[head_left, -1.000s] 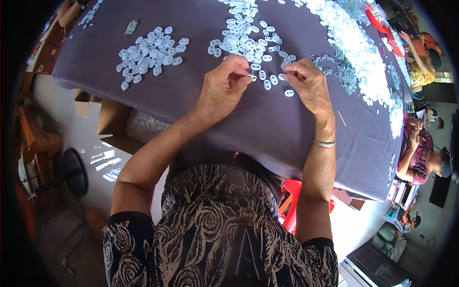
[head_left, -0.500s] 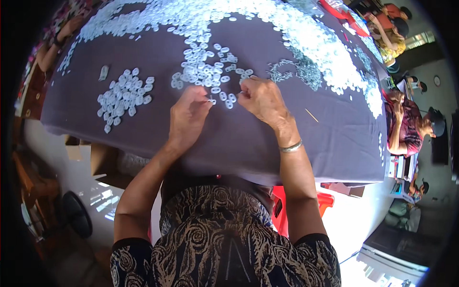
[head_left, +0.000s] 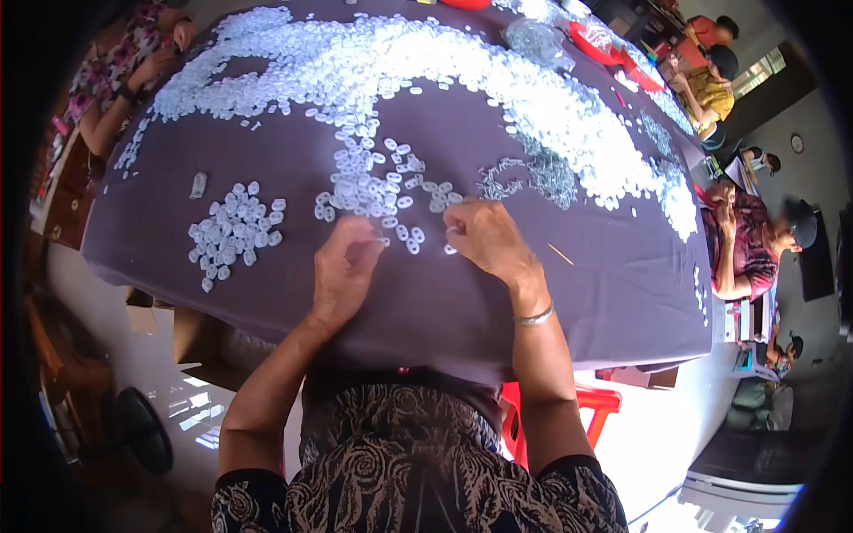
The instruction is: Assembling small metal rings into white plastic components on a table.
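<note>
Fingers (head_left: 362,227) pinching white piece (head_left: 384,241), red tray (head_left: 588,48), pale contents (head_left: 601,37)

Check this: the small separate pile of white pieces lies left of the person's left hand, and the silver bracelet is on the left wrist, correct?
Not quite: the head view shows the silver bracelet around the wrist of the right hand. The small separate pile does lie left of the left hand.

A red plastic stool (head_left: 602,398) stands on the pale floor (head_left: 653,435), a round clock (head_left: 797,143) on the wall (head_left: 810,167).
</note>
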`<state>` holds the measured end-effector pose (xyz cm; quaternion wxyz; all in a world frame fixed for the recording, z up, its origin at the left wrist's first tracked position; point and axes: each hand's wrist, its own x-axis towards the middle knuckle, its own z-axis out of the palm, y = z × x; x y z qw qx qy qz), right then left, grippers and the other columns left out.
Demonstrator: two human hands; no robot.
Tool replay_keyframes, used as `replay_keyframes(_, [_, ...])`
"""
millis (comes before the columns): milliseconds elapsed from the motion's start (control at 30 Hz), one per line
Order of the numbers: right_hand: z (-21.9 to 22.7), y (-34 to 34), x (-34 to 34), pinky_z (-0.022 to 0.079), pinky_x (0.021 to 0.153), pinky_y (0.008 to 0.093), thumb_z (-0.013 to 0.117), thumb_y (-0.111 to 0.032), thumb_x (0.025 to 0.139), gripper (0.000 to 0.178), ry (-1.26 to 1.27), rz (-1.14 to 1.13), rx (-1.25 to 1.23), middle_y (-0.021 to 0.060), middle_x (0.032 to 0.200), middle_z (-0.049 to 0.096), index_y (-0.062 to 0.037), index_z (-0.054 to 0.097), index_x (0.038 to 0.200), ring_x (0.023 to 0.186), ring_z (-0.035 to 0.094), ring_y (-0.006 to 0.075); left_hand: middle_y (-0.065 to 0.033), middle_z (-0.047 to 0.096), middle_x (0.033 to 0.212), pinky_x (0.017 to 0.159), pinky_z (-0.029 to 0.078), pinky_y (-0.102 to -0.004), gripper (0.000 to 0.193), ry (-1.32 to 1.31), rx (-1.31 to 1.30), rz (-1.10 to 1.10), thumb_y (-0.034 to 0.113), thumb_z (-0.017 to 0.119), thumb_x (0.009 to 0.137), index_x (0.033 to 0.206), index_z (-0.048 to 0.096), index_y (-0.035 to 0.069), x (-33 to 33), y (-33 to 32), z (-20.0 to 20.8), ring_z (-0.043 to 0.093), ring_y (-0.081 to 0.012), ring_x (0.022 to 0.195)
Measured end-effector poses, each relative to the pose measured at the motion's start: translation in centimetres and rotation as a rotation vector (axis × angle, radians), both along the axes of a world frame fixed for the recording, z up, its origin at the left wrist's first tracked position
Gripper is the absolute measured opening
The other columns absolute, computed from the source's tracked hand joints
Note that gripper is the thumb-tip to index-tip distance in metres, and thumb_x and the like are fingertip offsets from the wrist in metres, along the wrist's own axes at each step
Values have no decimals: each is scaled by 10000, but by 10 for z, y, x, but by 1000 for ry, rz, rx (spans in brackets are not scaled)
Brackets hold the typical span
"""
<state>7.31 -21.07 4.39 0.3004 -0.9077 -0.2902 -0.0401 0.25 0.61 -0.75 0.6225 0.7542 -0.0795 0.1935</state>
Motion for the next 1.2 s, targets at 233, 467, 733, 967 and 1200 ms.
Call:
replay_keyframes(233, [6,-4,0,466,574,317,655,-40,681,91,126,3,37,99,662,562,-5,588,732,589,576,197,23,534,860,639,404,-171,200,71,-28,10,-71,611,833,979,531,40,-2,-2,4,487,-25,738])
replay_keyframes(467, [13,-3,4,464,567,290,686,-47,680,108,176,-15,-19,90,678,574,-9,616,754,593,571,167,24,536,838,652,407,-179,198,102,-56,-9,-62,606,840,984,524,45,1,-4,8,498,-34,743])
replay_keyframes(733, [37,-35,86,479,567,260,781,-190,742,574,-65,-410,330,63,719,627,13,477,1185,605,576,114,2,551,801,610,420,-193,183,177,-39,30,-37,624,836,974,524,31,-3,0,13,510,-40,697])
replay_keyframes(967, [73,-120,284,419,943,451,793,-481,664,1062,-636,-658,-262,261,1248,477,49,242,1401,1139,498,382,-27,586,781,570,440,-218,227,221,50,58,-28,667,799,990,552,20,-7,-4,12,539,-65,650])
replay_keyframes(1200, [47,-170,446,377,1009,440,619,-511,811,851,-367,-457,-663,208,1362,452,-81,243,1442,1194,487,388,-92,624,789,573,484,-301,266,215,141,46,-67,693,736,948,559,24,-3,1,27,624,-195,675])
